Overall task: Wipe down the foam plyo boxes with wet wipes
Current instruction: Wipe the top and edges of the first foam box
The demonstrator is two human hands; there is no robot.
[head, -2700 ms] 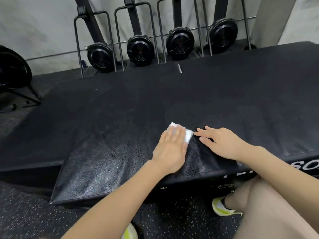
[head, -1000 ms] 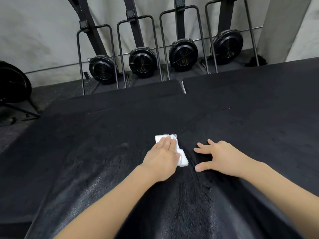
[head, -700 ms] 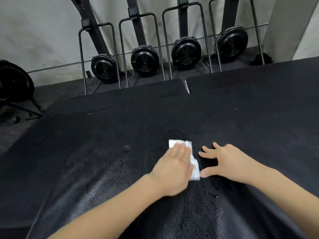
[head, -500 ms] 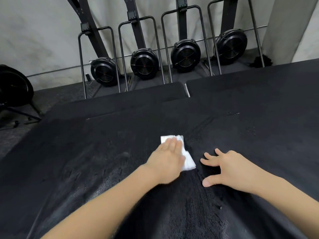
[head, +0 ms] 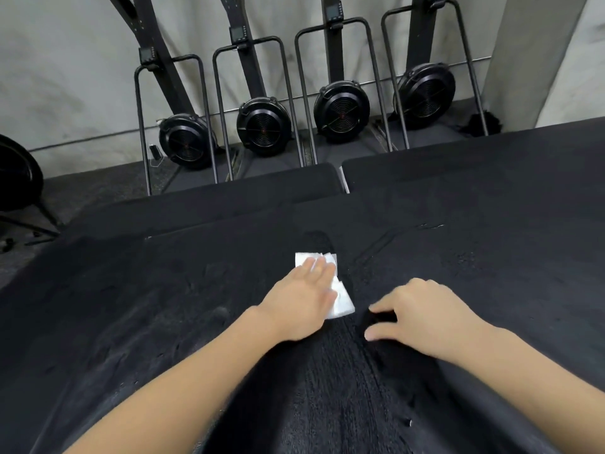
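Left hand (head: 302, 301) flat, fingers straight, pressing white wet wipe (head: 340, 299) onto black top of foam plyo box (head: 163, 306), mid-surface.
Risk: wipe folded and bunched, part sticking out past hand; likely to roll under palm, leave dry streaks.
Right hand (head: 425, 314) just beside wipe, fingers curled loosely, holding nothing, braced on box; damp streaks near it, palm may slip.
Rowing machines (head: 262, 126) behind, well apart.
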